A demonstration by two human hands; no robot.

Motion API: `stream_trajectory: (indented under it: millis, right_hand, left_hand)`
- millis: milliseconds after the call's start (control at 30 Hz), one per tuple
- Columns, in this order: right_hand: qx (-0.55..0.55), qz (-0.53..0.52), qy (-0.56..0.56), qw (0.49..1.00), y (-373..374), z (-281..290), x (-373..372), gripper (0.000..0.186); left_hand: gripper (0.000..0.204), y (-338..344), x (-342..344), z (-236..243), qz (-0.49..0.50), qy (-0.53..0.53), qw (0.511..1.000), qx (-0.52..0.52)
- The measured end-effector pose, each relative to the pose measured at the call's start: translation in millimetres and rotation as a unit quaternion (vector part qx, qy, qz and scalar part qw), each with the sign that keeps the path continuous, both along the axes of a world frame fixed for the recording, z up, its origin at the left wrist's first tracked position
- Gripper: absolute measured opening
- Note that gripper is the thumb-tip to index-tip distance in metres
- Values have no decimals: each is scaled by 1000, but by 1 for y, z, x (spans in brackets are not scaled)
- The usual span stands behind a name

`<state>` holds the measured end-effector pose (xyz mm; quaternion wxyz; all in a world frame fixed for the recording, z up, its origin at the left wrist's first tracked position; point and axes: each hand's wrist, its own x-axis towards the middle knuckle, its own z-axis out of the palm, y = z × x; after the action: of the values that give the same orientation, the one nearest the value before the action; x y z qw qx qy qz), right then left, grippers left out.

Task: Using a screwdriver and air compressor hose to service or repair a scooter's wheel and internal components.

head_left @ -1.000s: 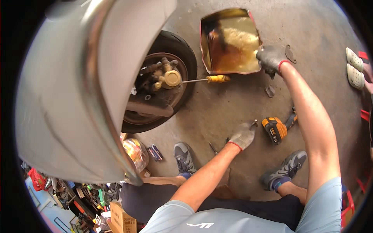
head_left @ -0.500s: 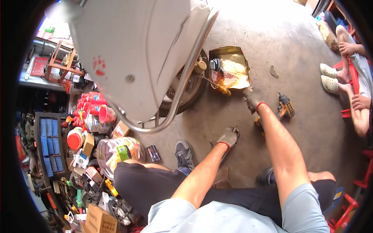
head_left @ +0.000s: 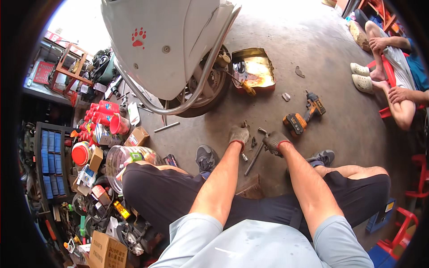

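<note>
Both my hands wear grey work gloves and reach over the floor in front of my feet. My left hand [head_left: 239,135] is closed around a small metal piece [head_left: 245,123] whose tip shows above the fingers. My right hand [head_left: 273,142] is curled, with the silver end of a slim metal part [head_left: 262,130] poking out towards the left hand; the rest is hidden. Between the hands lie small dark bolts [head_left: 254,142]. A dark metal bar [head_left: 254,158] and a small silver socket [head_left: 244,157] lie just below them.
Ahead stands a white scooter [head_left: 178,49] with a tubular guard. A box with a shiny interior [head_left: 261,77] sits by its wheel, a screwdriver [head_left: 247,88] at its edge. A cordless impact driver [head_left: 304,115] lies right. Clutter fills the left; a seated person [head_left: 393,67] is at right.
My right hand has come back from near the box and down beside my left hand. The left hand has moved up and left. My view has shifted, showing more floor around the scooter.
</note>
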<state>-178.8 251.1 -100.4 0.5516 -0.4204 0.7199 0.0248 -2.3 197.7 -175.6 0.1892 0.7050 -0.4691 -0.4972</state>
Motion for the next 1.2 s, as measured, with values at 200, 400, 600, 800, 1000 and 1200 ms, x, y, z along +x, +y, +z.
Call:
stream_trajectory:
  millis: [200, 400, 600, 800, 1000, 1200]
  right_hand:
    - [-40, 57, -3, 998, 1, -4, -2, 33]
    - [-151, 164, 93, 970, -13, -34, 6, 44]
    - [-144, 51, -57, 987, -30, -55, 26, 43]
    - [-140, -5, -6, 990, -31, -70, 5, 35]
    - [-142, -28, 114, 983, -34, -70, -9, 29]
    - [-335, -66, 203, 918, -66, -52, 8, 26]
  left_hand:
    - [26, -3, -9, -13, -52, -89, 994, -39]
    - [31, -4, -7, -12, -62, -144, 987, -33]
    - [34, -15, -15, -6, -27, -126, 992, 11]
    - [33, -42, -25, 21, -25, -134, 987, -88]
    - [24, -104, -16, 105, 99, -109, 914, -379]
    - [36, -160, 0, 162, 44, -244, 830, -500]
